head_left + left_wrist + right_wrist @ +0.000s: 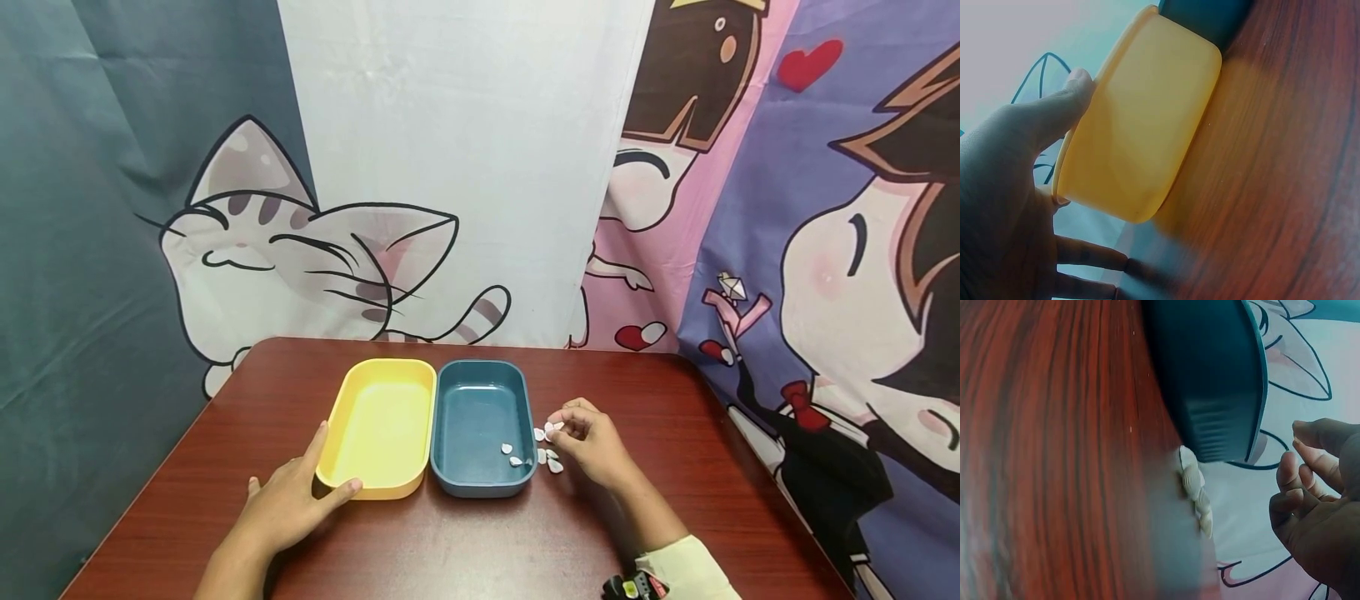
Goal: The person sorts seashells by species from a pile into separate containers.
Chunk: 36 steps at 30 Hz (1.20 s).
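Observation:
My left hand (288, 500) rests at the near left corner of the yellow tray (378, 429), its thumb and a finger touching the rim. In the left wrist view the tray's outer wall (1141, 119) shows beside the thumb. My right hand (596, 442) hovers over small pale seashells (555, 467) beside the blue tray (480, 417). Its fingers are loosely bent, with thumb and index tips close together; the right wrist view shows nothing between them. In that view ribbed shells (1191, 481) lie on the table, below and apart from the fingers.
The two trays stand side by side on a reddish-brown wooden table (465, 550). A few shells (515, 461) lie in the near right part of the blue tray. Cartoon-printed cloth (480, 167) hangs behind the table and along its sides.

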Each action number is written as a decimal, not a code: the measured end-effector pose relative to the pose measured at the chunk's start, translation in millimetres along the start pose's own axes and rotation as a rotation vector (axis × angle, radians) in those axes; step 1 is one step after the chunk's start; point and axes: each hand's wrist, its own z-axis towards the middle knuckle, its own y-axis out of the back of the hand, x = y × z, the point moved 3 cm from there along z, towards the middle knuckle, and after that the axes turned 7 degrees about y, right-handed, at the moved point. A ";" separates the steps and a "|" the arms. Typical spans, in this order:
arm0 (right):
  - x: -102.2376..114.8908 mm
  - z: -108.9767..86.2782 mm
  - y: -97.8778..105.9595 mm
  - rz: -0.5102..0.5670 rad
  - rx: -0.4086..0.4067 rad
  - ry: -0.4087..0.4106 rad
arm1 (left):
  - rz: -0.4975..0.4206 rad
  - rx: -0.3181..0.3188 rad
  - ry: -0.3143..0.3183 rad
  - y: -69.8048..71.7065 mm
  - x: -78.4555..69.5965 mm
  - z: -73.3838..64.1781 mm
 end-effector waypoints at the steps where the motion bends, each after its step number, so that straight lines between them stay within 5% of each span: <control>1: 1.5 0.4 -1.4 -0.001 -0.002 -0.003 | 0.000 0.000 0.000 0.0 -0.1 -0.1; 22: 14.5 7.3 -30.6 0.003 0.022 -0.025 | -0.002 0.012 0.000 1.6 -1.5 0.8; 29: 13.0 5.3 -30.5 0.026 0.033 0.023 | 0.002 0.004 -0.004 4.3 -1.1 1.3; 36: 6.3 3.1 -20.8 0.007 0.009 -0.027 | 0.002 0.013 -0.004 2.5 -0.8 0.8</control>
